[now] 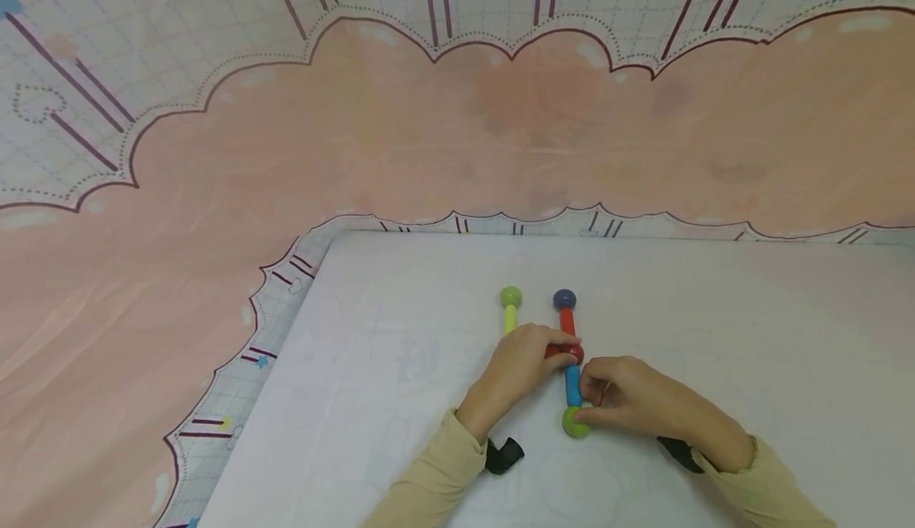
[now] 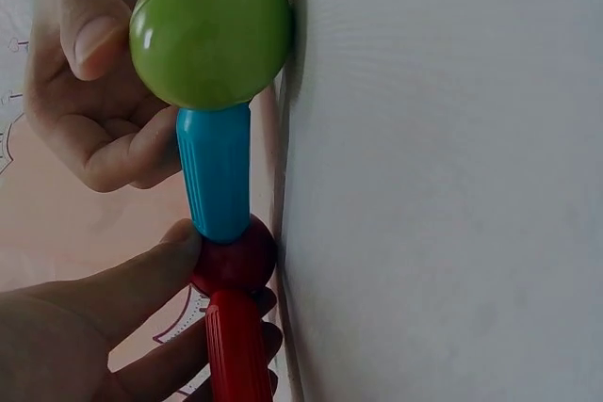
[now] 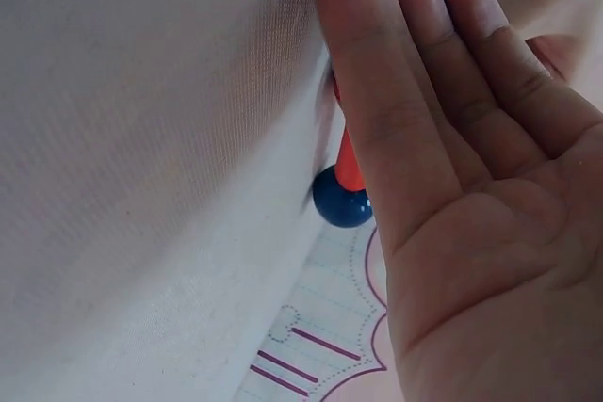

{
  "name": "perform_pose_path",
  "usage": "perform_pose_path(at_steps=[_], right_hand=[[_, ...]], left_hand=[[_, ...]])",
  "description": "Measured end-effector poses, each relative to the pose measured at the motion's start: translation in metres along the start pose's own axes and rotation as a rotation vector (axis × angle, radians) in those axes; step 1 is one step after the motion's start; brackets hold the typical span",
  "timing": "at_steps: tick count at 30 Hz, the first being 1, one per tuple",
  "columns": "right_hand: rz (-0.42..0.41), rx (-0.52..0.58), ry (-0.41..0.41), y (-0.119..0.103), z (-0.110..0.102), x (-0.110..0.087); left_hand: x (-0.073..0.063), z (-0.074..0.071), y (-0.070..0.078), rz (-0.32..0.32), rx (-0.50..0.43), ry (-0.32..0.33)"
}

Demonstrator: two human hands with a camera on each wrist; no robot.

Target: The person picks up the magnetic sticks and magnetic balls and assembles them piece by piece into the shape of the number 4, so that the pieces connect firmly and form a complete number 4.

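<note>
A line of toy balls and rods lies on the white table [image 1: 772, 337]: dark blue ball [image 1: 565, 299], red rod [image 1: 567, 321], red ball [image 1: 576, 352], blue rod [image 1: 573, 386], green ball [image 1: 575, 422]. Thumb and fingers of my left hand [image 1: 522, 361] pinch the red ball, with another red piece partly hidden under them. Beside the blue rod is my right hand [image 1: 636, 393], its fingers loosely bent near the rod and its thumb at the green ball's edge. In the left wrist view the blue rod [image 2: 217, 171] joins the green ball [image 2: 212, 30] to the red ball [image 2: 236, 256].
Left of the line, a second green ball [image 1: 511, 298] tops a yellow-green rod [image 1: 510, 320], whose lower end is hidden by the left hand. Black straps [image 1: 504, 456] show at both wrists. Beyond the table edge hangs a patterned peach cloth [image 1: 429, 147].
</note>
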State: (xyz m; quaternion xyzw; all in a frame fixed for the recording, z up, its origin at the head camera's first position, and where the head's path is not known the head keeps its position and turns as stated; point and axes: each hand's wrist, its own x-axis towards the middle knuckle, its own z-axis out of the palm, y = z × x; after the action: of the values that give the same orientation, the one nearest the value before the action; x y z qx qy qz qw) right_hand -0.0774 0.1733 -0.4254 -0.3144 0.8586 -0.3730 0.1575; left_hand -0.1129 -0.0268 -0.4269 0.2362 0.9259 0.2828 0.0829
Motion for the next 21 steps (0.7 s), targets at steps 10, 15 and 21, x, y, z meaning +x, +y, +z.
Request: perform_pose_path(at_steps=[10,15,21], right_hand=[[-0.021,-0.023,0.018,0.0,-0.003,-0.002],[-0.023,-0.036,0.02,-0.001,-0.004,-0.001],[0.005,-0.118,0.047,-0.008,-0.011,0.003]], left_hand=[[-0.005,-0.001,0.003,0.027,0.028,-0.014],[-0.008,-0.003,0.002,0.036,0.056,-0.009],[-0.015,-0.012,0.002,0.034,0.036,0.029]])
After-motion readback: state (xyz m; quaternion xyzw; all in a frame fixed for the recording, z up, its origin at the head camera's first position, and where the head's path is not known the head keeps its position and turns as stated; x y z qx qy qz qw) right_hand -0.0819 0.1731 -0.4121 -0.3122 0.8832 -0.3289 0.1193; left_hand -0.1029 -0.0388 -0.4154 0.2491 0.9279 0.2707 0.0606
